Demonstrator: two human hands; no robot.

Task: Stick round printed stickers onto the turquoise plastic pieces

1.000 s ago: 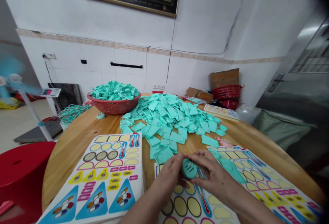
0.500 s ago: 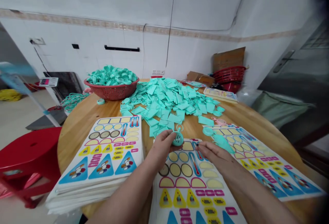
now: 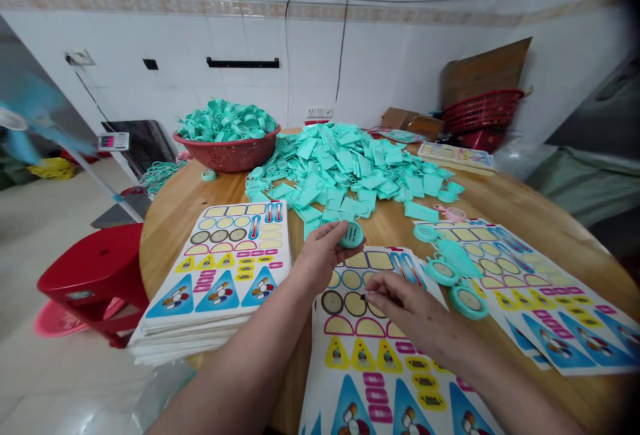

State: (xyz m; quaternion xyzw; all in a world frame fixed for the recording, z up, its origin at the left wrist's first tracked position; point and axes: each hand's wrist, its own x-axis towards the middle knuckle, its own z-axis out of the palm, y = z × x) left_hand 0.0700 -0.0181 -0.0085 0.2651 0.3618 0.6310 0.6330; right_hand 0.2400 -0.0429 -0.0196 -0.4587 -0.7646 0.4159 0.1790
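Tag [image 3: 351,235] in left hand [image 3: 323,255]; right hand [image 3: 400,302] on stickers [image 3: 355,304]

A red basket of teal tags [image 3: 226,157], red plastic stool [image 3: 95,262]; stacked red baskets [image 3: 483,110]

The round table top [image 3: 530,205] is varnished wood, smooth with a soft shine. The heaped mint tags [image 3: 350,168] are smooth moulded plastic, and the round mint disc [image 3: 351,235] has the same faint gloss. The stacked sticker sheets [image 3: 220,268] look like paper with a glossy coated face. The perforated basket [image 3: 226,158] and the stool [image 3: 95,267] are red plastic, the stool shiny. The cardboard flap [image 3: 484,70] is matt, rough brown board, and the wall tiles [image 3: 150,98] look like glazed ceramic.
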